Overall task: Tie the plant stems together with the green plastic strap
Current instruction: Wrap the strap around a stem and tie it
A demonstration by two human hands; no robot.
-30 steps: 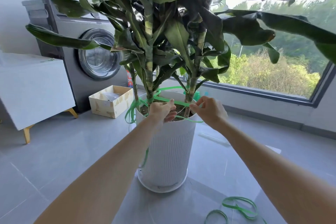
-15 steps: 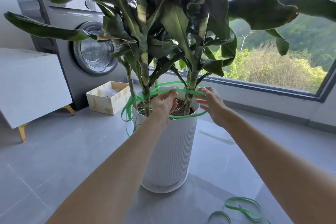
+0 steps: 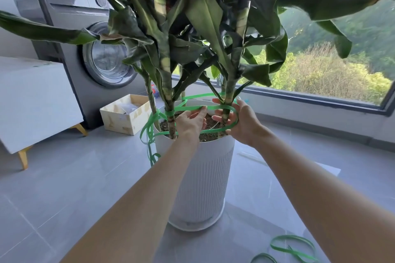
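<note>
A tall white ribbed pot (image 3: 201, 177) holds a plant with several thick stems; the left stem (image 3: 168, 96) and the right stem (image 3: 229, 92) rise from the soil. A green plastic strap (image 3: 192, 108) is wrapped on the left stem and loops around the right one, with slack hanging over the pot's left rim. My left hand (image 3: 190, 121) pinches the strap between the stems. My right hand (image 3: 241, 121) cups the right stem, and the strap loop runs around its fingers.
A grey washing machine (image 3: 85, 49) stands behind at the left, beside a white cabinet (image 3: 36, 100) on wooden legs and an open cardboard box (image 3: 126, 114). Spare green strap (image 3: 290, 247) lies on the tiled floor at lower right. A large window (image 3: 320, 96) runs behind.
Both hands have lifted the strap loop higher around the stems. My right hand has moved in around the right stem. The view has come closer to the pot.
</note>
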